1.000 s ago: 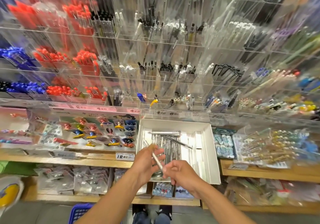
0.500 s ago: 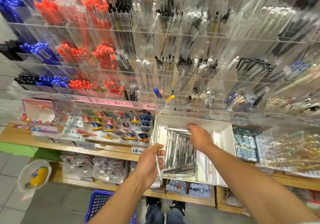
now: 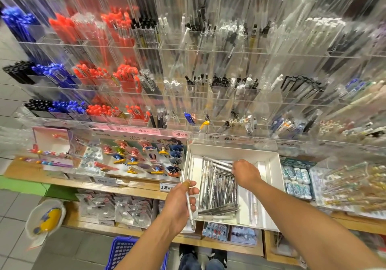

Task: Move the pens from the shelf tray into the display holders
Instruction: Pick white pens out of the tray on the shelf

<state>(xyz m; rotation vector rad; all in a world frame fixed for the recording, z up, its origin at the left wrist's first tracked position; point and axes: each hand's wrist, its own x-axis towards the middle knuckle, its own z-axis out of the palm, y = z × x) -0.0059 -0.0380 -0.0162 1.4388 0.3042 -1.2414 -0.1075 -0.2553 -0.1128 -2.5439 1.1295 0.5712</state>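
Pen (image 3: 188, 201) between left-hand fingers (image 3: 191, 192)

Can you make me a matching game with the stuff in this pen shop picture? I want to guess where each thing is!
Things:
1. left hand
2. right hand
3. blue basket
4. white tray

Places or states:
A. on the floor, at the bottom
B. holding one clear pen
C. on the wooden shelf, full of pens
D. reaching into the pile of pens

Pairs: 1-B, 2-D, 3-A, 4-C
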